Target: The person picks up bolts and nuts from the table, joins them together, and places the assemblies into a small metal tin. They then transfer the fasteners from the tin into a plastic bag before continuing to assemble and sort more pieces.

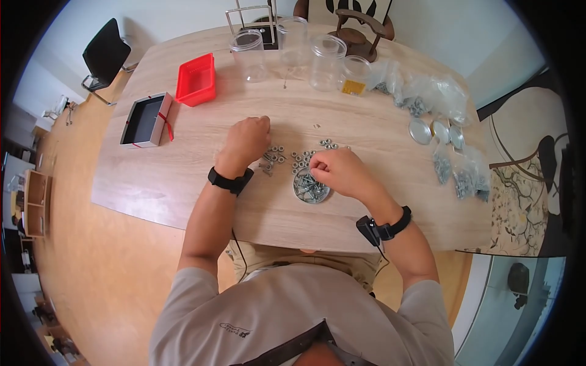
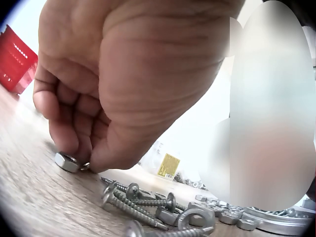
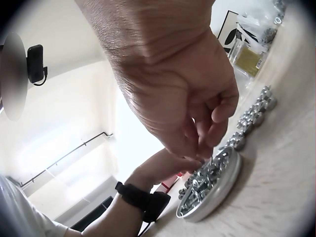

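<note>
My left hand point(image 1: 247, 141) is lowered to the table left of the loose hardware. In the left wrist view, its thumb and fingers point(image 2: 101, 155) pinch a small shiny piece beside a hex nut point(image 2: 66, 162); the fingers partly hide it. Several screws point(image 2: 140, 207) and nuts lie close by. My right hand point(image 1: 342, 172) is over a round metal lid point(image 1: 313, 202) filled with screws point(image 3: 200, 186). Its fingertips meet at the screws and pinch a thin one, mostly hidden. Nuts point(image 1: 297, 160) lie on the table just beyond the lid.
Clear jars point(image 1: 328, 64) stand at the back of the table point(image 1: 146, 183), with a wooden chair ornament point(image 1: 360, 33) behind. A red basket point(image 1: 196, 79) and open box point(image 1: 146, 121) are at left. Bags of hardware point(image 1: 441, 161) and round lids point(image 1: 420, 130) lie at right.
</note>
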Demonstrator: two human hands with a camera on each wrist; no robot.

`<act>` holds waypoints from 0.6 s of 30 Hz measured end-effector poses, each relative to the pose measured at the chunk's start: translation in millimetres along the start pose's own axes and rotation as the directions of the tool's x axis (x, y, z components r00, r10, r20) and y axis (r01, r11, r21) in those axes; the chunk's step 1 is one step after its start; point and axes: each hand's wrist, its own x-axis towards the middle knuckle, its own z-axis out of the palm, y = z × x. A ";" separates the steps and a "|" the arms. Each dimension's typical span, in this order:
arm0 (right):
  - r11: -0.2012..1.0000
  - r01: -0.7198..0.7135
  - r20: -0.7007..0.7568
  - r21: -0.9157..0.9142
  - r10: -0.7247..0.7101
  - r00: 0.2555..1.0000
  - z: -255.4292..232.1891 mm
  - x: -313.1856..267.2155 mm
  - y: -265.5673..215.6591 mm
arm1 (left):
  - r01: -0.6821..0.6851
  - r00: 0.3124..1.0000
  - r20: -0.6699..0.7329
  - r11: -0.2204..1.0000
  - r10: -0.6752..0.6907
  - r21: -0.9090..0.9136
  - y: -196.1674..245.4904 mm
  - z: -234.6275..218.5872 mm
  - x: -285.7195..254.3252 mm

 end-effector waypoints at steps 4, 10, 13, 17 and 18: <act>0.995 -0.076 -0.086 0.057 0.081 0.993 0.5 -3.4 10.7 | -0.078 0.989 0.103 0.961 0.109 -0.264 22.2 -16.5 -7.1; 0.998 -0.016 -0.108 -0.054 0.010 0.994 -1.0 6.3 11.2 | -0.112 0.945 0.235 0.901 0.226 -0.419 31.6 -35.6 -14.1; 0.988 0.097 -0.092 -0.124 -0.109 0.990 10.4 21.9 1.6 | -0.060 0.971 0.212 0.973 0.108 -0.221 8.6 -41.2 -15.6; 0.937 0.234 -0.090 -0.258 -0.264 0.960 35.6 44.5 -8.8 | -0.021 0.968 0.248 0.998 0.035 -0.060 2.4 -36.2 -19.5; 0.924 0.252 -0.093 -0.289 -0.289 0.953 41.3 48.2 -10.6 | -0.016 0.964 0.263 0.999 0.027 -0.046 3.9 -35.8 -20.2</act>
